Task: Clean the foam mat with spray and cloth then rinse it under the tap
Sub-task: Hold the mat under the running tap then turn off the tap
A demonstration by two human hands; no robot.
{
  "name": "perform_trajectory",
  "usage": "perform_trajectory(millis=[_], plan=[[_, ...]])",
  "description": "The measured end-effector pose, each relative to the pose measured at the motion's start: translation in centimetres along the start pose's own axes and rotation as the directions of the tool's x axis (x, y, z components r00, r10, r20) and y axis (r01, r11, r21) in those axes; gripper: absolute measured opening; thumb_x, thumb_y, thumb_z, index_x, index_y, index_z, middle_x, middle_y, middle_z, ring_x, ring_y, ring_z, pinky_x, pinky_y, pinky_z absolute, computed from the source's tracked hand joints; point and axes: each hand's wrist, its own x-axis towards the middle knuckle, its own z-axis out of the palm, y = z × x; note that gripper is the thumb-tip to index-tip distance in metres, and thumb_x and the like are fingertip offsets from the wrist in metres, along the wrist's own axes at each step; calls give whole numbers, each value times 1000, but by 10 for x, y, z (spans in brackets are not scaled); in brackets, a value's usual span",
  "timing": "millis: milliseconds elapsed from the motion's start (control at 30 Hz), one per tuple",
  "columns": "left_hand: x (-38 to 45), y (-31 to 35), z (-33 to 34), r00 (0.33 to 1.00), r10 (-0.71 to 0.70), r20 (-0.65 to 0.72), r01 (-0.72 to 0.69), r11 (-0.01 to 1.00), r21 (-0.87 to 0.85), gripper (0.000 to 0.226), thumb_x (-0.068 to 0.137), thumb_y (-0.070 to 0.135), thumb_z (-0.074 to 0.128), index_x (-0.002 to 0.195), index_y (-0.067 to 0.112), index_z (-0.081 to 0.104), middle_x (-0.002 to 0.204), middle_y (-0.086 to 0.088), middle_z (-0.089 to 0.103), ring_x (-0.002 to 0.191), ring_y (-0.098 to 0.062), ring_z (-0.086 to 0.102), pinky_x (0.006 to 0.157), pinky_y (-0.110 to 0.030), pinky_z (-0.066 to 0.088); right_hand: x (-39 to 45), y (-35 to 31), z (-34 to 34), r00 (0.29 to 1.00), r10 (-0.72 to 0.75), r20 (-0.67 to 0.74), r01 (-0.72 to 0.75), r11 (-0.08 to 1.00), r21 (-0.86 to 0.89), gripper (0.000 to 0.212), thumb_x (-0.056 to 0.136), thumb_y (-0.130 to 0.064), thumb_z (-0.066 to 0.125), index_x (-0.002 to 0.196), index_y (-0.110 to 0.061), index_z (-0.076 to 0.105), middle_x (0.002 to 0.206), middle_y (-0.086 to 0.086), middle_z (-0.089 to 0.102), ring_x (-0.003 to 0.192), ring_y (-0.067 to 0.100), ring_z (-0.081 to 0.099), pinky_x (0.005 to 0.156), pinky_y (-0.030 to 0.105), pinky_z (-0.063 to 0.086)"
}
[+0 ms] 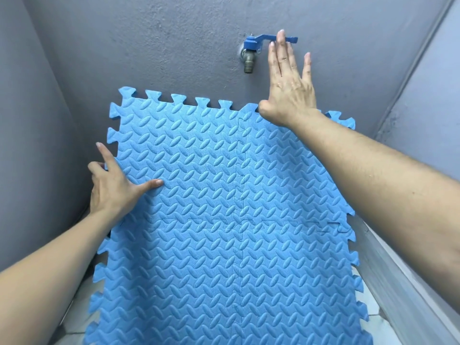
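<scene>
A blue foam mat [211, 220] made of interlocked puzzle tiles leans upright against the grey wall, its top edge below the tap. My left hand [113, 185] grips the mat's left edge, thumb on the front face and fingers behind. My right hand [290, 80] is raised flat with fingers spread, its fingertips touching the blue lever [291, 40] of the wall tap [250, 54]. No water runs from the metal spout [249, 64]. No spray bottle or cloth is in view.
Grey walls [149, 41] close in at the back and left. A pale sloping wall with a ledge [403, 282] runs along the right. Light floor tiles [77, 317] show at the bottom left.
</scene>
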Motion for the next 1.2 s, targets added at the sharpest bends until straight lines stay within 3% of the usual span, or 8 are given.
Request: perform_trajectory(millis=[200, 333, 433, 533, 633, 800, 1000, 1200], plan=[[-3, 2, -2, 1000, -16, -3, 16, 1000, 5, 146, 45, 77, 71, 150, 23, -14, 134, -23, 28, 119, -45, 43, 89, -57, 46, -39, 16, 12, 996, 52, -77, -38, 985, 171, 97, 73, -22, 51, 157, -24, 2, 165, 4, -2, 151, 27, -2, 119, 59, 0], [-5, 1, -5, 1000, -9, -28, 9, 1000, 0, 140, 47, 75, 72, 151, 22, -5, 134, -22, 28, 123, -45, 38, 92, -60, 42, -169, 35, 69, 930, 365, 45, -359, 876, 321, 80, 92, -37, 49, 156, -31, 2, 165, 0, -7, 152, 22, -3, 112, 66, -3], [-7, 2, -4, 999, 3, -48, -2, 1000, 19, 137, 49, 75, 71, 151, 21, -2, 135, -23, 28, 124, -47, 33, 97, -63, 37, -287, 56, 103, 674, 654, 343, -728, 667, 159, 81, 92, -67, 32, 154, -34, -11, 164, 4, -12, 151, 32, 2, 110, 73, 8], [-9, 1, 0, 999, -3, -35, 4, 1000, 13, 134, 52, 74, 72, 151, 25, -3, 137, -21, 28, 122, -49, 37, 98, -63, 36, -329, 70, 107, 411, 707, 575, -907, 384, 176, 85, 88, -72, 33, 155, -30, 0, 158, 18, 25, 139, 40, 36, 109, 55, 32], [-16, -3, -2, 999, 28, -33, -30, 997, -75, 124, 64, 66, 72, 152, 20, -2, 143, -19, 25, 129, -42, 36, 105, -56, 33, -324, 71, 100, 396, 684, 613, -917, 332, 223, 71, 91, -66, 39, 146, -23, 28, 132, 19, 55, 119, 40, 53, 95, 45, 40], [-23, -55, -1, 976, -182, 123, 199, 970, -141, 103, 68, 71, 67, 141, 5, 36, 142, -24, 43, 125, -43, 46, 107, -53, 36, -327, 61, 99, 373, 756, 538, -927, 276, 256, 71, 91, -65, 40, 148, -23, 28, 129, 26, 48, 115, 42, 52, 91, 45, 40], [-44, -98, 15, 582, -416, 699, 597, 802, -20, 80, 47, 69, 80, 109, 22, 68, 95, -6, 72, 59, -23, 56, 54, -26, 38, -326, 62, 102, 402, 748, 528, -914, 296, 278, 73, 91, -64, 41, 148, -21, 28, 132, 26, 48, 118, 43, 51, 92, 47, 41], [-56, -77, -6, 705, -478, 524, 611, 785, -106, 63, 56, 65, 78, 59, 21, 34, 51, 0, 37, 47, -18, 34, 50, -28, 23, -334, 55, 83, 355, 739, 573, -935, 282, 216, 72, 89, -66, 42, 143, -18, 33, 128, 24, 53, 113, 42, 54, 87, 46, 43]])
